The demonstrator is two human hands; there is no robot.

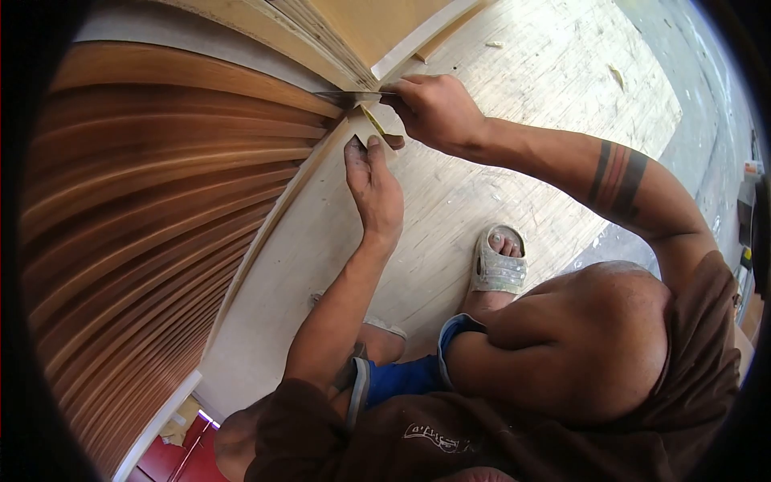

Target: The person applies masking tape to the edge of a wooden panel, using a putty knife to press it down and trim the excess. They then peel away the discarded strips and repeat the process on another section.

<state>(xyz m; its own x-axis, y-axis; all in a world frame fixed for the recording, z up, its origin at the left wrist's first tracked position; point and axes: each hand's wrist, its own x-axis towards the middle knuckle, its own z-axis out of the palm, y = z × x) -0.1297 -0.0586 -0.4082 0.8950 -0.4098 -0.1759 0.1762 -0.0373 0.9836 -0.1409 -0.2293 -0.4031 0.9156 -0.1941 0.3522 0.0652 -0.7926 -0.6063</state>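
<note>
left hand (376, 189) pinching a thin yellowish strip (373, 122), right hand (442, 114) closed on metal blade (353, 97), beside ribbed wooden panel (169, 189)

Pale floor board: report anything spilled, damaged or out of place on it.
A small scrap and a larger scrap lie loose on the pale board, past the right hand, looking like stray debris. Its surface is streaked too; no wet spill stands out.
</note>
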